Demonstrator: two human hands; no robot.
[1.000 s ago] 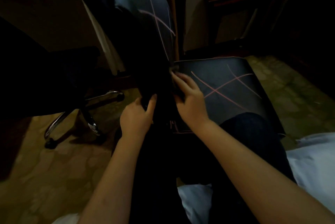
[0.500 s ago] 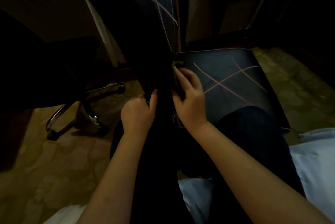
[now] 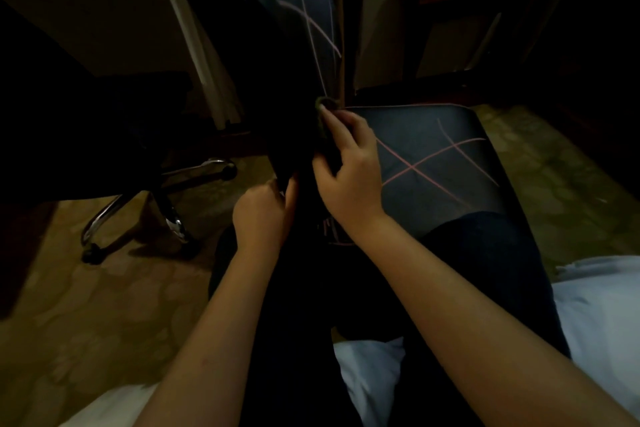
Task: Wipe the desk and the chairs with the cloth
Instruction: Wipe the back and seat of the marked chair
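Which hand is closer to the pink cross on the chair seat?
Right. The right hand, holding the green cloth, sits just left of the pink cross on the seat; the left hand grips the dark chair back farther left and lower.

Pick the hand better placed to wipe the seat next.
Right: the right hand holds the cloth at the seat rear. The left hand grips the chair side, no cloth.

2 chairs (image 3: 433,163) (image 3: 156,198), 2 hands (image 3: 263,215) (image 3: 349,177), 1 cloth (image 3: 321,104)
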